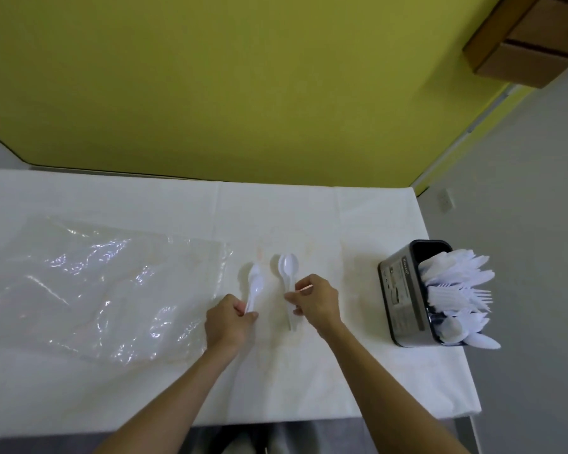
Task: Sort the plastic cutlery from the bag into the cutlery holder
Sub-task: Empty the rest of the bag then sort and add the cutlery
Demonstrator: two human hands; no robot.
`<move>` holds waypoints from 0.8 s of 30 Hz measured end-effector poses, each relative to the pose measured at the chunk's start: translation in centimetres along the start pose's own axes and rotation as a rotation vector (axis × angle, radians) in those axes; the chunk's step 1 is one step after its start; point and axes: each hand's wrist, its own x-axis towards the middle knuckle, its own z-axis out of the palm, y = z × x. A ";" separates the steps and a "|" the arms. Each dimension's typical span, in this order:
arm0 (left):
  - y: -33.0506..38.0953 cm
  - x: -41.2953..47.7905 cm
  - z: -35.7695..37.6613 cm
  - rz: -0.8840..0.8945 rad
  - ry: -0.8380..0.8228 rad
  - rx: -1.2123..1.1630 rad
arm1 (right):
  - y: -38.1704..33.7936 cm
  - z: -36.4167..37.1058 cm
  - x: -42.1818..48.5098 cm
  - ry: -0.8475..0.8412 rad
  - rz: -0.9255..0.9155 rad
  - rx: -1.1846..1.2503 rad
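Two white plastic spoons lie on the white table near its middle. My left hand (228, 324) grips the handle of the left spoon (255, 281), whose bowl points away from me. My right hand (315, 301) pinches the handle of the right spoon (288, 265), which rests flat on the cloth with its bowl facing up. A clear plastic bag (95, 286) lies flattened at the left and looks empty. At the table's right edge stands the dark metal cutlery holder (402, 296), packed with white knives, forks (463, 294) and spoons.
The table (358, 217) is covered with a white cloth and ends just right of the holder. A yellow-green wall rises behind it. Cardboard boxes (532, 47) sit at the top right, above grey floor.
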 end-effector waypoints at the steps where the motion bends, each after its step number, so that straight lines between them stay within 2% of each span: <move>1: 0.0 -0.1 -0.2 0.009 -0.015 0.002 | 0.1 0.6 -0.1 -0.008 -0.023 -0.068; 5: -0.4 -0.3 -0.6 0.041 -0.055 -0.027 | -0.1 2.2 0.3 0.008 -0.090 -0.301; 10: 0.0 -0.9 -1.1 0.082 -0.008 -0.109 | -0.2 1.2 0.0 -0.089 -0.050 -0.287; 15: 4.1 -2.8 -0.6 0.194 -0.059 -0.322 | 1.1 -4.4 -3.8 0.056 -0.178 0.020; 19: 8.7 -5.2 2.3 0.330 -0.286 -0.474 | 2.0 -10.9 -9.0 0.164 -0.311 0.217; 22: 12.0 -8.5 5.2 0.424 -0.470 -0.541 | 3.5 -15.7 -12.5 0.278 -0.285 0.429; 24: 13.5 -10.6 7.0 0.460 -0.532 -0.583 | 5.3 -18.1 -13.2 0.389 -0.208 0.596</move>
